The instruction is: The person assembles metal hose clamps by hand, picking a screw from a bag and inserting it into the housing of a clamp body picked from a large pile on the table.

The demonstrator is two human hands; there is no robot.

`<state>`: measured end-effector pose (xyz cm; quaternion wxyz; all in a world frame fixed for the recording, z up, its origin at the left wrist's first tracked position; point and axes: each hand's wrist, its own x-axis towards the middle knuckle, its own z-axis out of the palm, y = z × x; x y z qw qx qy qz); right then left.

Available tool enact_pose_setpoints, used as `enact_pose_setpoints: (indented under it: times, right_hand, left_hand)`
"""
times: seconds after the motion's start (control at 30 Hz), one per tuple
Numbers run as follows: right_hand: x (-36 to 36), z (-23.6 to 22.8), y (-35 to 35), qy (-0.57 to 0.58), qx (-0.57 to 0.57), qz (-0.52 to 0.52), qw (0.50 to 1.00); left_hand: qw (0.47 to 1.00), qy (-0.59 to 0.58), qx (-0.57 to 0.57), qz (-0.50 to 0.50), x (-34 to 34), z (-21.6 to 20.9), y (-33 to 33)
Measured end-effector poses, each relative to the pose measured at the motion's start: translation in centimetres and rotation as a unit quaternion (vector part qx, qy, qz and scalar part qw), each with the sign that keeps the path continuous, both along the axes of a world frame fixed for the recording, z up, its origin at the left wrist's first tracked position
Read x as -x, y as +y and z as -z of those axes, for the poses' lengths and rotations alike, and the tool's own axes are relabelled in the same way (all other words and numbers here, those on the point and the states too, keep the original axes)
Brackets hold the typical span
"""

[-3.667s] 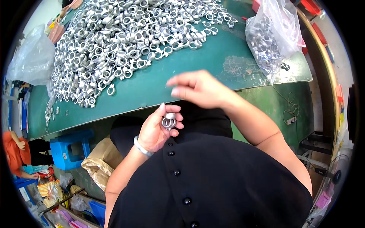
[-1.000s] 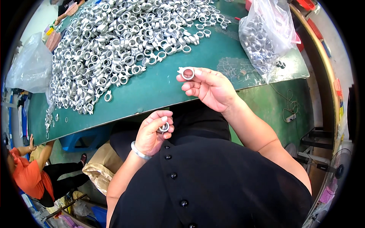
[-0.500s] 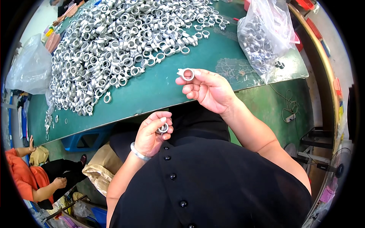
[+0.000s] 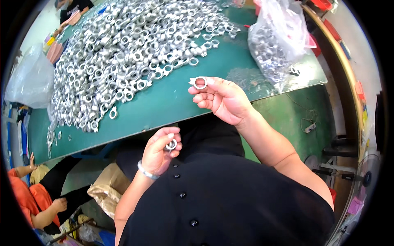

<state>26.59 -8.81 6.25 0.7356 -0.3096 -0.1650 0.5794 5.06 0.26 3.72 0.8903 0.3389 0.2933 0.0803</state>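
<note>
My right hand [image 4: 221, 97] pinches a grey metal ring with a small lug [image 4: 200, 83] between thumb and fingers, raised over the table's near edge. Its opening faces me. Lower and to the left, in front of my body, my left hand [image 4: 159, 149] is closed around another metal ring [image 4: 171, 144]; its fingers partly cover it. A big heap of similar metal rings [image 4: 127, 49] covers the far left and middle of the green table [image 4: 164, 100]. One loose ring [image 4: 113, 112] lies at the heap's near edge.
A clear plastic bag of rings [image 4: 273, 45] stands at the table's right. Another clear bag [image 4: 30, 78] hangs over the left side. A co-worker in orange [image 4: 39, 201] sits at lower left; another person [image 4: 76, 8] is at the far left. A cable [image 4: 308, 125] lies on the floor.
The whole view has shifted slightly. Both hands keep hold of their rings in nearly the same poses. The person at the far left shows more now.
</note>
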Motion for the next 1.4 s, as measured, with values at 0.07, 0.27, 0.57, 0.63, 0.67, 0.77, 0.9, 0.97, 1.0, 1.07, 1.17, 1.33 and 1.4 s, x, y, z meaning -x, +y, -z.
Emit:
enact_pose_setpoints:
  times: [0.07,0.27,0.57,0.63,0.67,0.77,0.9,0.97,1.0,1.07,1.17,1.33,1.4]
  right_hand:
    - [-1.7,-1.8,-0.2,-0.084,-0.022,0.054,0.995]
    - [-11.0,-11.2,-2.2,-0.536,-0.077,0.539,0.645]
    - [-18.0,-11.6,-4.3,-0.789,0.161,0.496,0.323]
    - [-14.8,-10.0,-2.3,-0.782,0.091,0.472,0.397]
    - [-12.7,-9.1,-0.7,-0.784,0.077,0.417,0.454]
    - [-8.5,-6.2,2.4,-0.807,0.015,0.277,0.522]
    - [-4.0,-1.7,7.2,-0.861,-0.039,0.123,0.492]
    - [-1.6,-0.9,9.3,-0.851,-0.045,0.057,0.52]
    - [-0.6,-0.7,10.1,-0.856,-0.048,0.054,0.513]
    - [0.5,0.0,11.8,-0.85,-0.04,0.032,0.524]
    - [0.9,0.5,13.2,-0.848,-0.002,0.03,0.53]
    - [0.9,1.2,14.2,-0.875,0.036,0.002,0.482]
    - [0.9,1.2,14.3,-0.872,0.03,0.006,0.489]
  left_hand:
    - [1.0,0.004,-0.013,-0.01,0.4,0.0,0.1]
    - [0.999,-0.033,0.007,-0.019,1.3,1.0,0.5]
    - [0.995,-0.044,0.034,-0.083,3.1,0.7,0.8]
    - [0.993,-0.024,-0.008,-0.119,4.8,0.7,1.3]
    - [0.988,-0.007,-0.029,-0.15,6.2,0.9,1.5]
    - [0.97,0.035,-0.097,-0.222,10.1,1.6,2.9]
    - [0.889,0.119,-0.174,-0.406,17.9,4.3,5.6]
    - [0.823,0.196,-0.206,-0.492,23.1,6.8,6.8]
    - [0.791,0.248,-0.206,-0.52,25.8,8.1,7.4]
    - [0.735,0.324,-0.199,-0.562,31.2,11.3,8.2]
    - [0.731,0.353,-0.161,-0.561,36.6,14.8,7.4]
    - [0.72,0.321,-0.021,-0.614,40.3,21.5,6.3]
    - [0.761,0.318,0.013,-0.565,41.3,24.3,5.2]
